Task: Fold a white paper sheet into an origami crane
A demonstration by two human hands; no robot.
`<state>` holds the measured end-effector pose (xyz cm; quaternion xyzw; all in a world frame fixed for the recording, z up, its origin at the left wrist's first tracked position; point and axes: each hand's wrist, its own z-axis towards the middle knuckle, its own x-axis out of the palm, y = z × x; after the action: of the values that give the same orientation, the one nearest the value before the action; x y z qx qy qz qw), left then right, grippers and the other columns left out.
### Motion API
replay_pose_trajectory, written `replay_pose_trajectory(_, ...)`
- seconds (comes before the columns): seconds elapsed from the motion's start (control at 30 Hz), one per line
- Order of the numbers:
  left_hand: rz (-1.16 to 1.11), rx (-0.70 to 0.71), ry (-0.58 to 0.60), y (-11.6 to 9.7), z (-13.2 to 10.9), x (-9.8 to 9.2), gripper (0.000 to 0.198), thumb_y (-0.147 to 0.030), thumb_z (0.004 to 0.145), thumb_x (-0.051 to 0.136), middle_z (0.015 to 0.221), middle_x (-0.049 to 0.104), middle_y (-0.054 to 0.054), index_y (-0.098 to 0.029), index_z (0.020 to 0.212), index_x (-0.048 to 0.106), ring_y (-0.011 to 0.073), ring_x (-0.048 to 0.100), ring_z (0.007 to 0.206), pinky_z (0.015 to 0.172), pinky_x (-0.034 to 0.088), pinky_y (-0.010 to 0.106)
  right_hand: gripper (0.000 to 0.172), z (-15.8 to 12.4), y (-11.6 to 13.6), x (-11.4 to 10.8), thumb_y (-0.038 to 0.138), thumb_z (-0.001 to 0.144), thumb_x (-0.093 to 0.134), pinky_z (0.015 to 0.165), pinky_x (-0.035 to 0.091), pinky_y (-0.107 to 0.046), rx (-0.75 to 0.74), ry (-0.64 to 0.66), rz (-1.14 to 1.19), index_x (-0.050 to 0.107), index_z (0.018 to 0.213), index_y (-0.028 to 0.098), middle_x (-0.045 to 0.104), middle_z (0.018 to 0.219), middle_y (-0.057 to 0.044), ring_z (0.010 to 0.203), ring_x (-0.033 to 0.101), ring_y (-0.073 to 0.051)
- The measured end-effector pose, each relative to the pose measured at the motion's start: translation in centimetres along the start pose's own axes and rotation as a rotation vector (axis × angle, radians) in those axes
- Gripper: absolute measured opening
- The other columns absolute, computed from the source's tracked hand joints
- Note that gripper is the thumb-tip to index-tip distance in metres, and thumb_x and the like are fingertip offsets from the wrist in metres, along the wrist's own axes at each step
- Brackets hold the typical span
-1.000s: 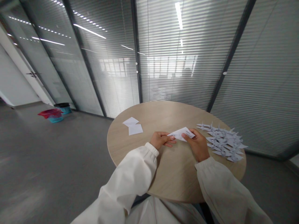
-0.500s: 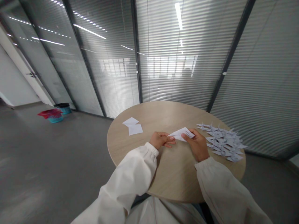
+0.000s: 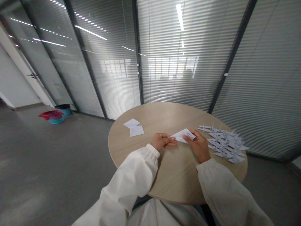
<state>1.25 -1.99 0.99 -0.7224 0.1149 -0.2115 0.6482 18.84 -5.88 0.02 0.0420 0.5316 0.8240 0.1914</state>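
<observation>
Between my hands, above the round wooden table [image 3: 174, 185], is a folded piece of white paper [image 3: 180, 135] with small dark print near its right end. My left hand [image 3: 163, 141] pinches its narrow left tip between thumb and fingers. My right hand [image 3: 199, 145] grips the wider right end, thumb on top and the fingers mostly hidden behind it. Two white paper squares [image 3: 136, 131] lie partly overlapping on the table to the left. Many folded paper cranes [image 3: 225, 142] stand packed together at the table's right side.
A glass partition with blinds [image 3: 178, 88] rises just behind the table. On the floor at the far left are a blue bin with a red liner [image 3: 52, 116] and another with a black liner [image 3: 64, 109], near a door [image 3: 35, 81].
The view shifts very slightly. Both hands keep the same hold on the folded paper, and nothing else visibly moves.
</observation>
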Motion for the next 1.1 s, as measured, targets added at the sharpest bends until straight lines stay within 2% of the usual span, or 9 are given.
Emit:
replay_pose_trajectory(0.17, -0.017, -0.014, -0.017, 0.38, 0.32, -0.22, 0.039, -0.041, 0.063, 0.072, 0.091, 0.068, 0.015, -0.008, 0.082, 0.064, 0.0187, 0.067, 0.070, 0.051, 0.054, 0.023, 0.039, 0.02, -0.07, -0.16, 0.047, 0.067, 0.064, 0.060, 0.045, -0.028, 0.004, -0.005, -0.001, 0.063, 0.090, 0.016, 0.065, 0.077, -0.004, 0.067, 0.057, -0.018)
replay_pose_trajectory(0.3, -0.006, -0.001, -0.010, 0.41, 0.41, -0.25, 0.041, -0.046, 0.065, 0.068, 0.088, 0.069, 0.014, -0.008, 0.082, 0.064, 0.0189, 0.067, 0.071, 0.051, 0.053, 0.023, 0.037, 0.03, -0.08, -0.16, 0.046, 0.067, 0.064, 0.058, 0.044, -0.027, 0.004, -0.009, -0.009, 0.063, 0.089, 0.016, 0.064, 0.075, -0.003, 0.065, 0.055, -0.017)
replay_pose_trajectory(0.53, -0.015, 0.032, -0.006, 0.14, 0.05, -0.05, 0.046, -0.050, 0.064, 0.067, 0.090, 0.068, 0.016, -0.007, 0.082, 0.065, 0.0198, 0.067, 0.073, 0.049, 0.053, 0.023, 0.036, 0.03, -0.24, -0.08, 0.045, 0.067, 0.065, 0.060, 0.044, -0.027, 0.014, -0.018, 0.006, 0.063, 0.089, 0.016, 0.064, 0.075, -0.002, 0.066, 0.055, -0.017)
replay_pose_trajectory(0.73, 0.045, 0.031, 0.092, 0.11, -0.19, 0.18, 0.051, -0.037, 0.050, 0.080, 0.097, 0.067, 0.016, -0.008, 0.090, 0.066, 0.0237, 0.066, 0.084, 0.054, 0.054, 0.022, 0.040, 0.00, -0.30, 0.02, 0.048, 0.065, 0.066, 0.061, 0.045, -0.029, 0.044, 0.007, 0.048, 0.063, 0.089, 0.016, 0.066, 0.076, -0.003, 0.068, 0.058, -0.019)
replay_pose_trajectory(1.1, 0.066, 0.043, 0.052, 0.21, -0.25, 0.51, 0.049, -0.041, 0.054, 0.077, 0.089, 0.069, 0.017, -0.005, 0.085, 0.067, 0.0214, 0.067, 0.077, 0.052, 0.052, 0.021, 0.042, -0.01, -0.25, 0.11, 0.050, 0.065, 0.065, 0.060, 0.046, -0.029, 0.037, 0.043, 0.023, 0.063, 0.090, 0.016, 0.066, 0.077, -0.004, 0.067, 0.058, -0.019)
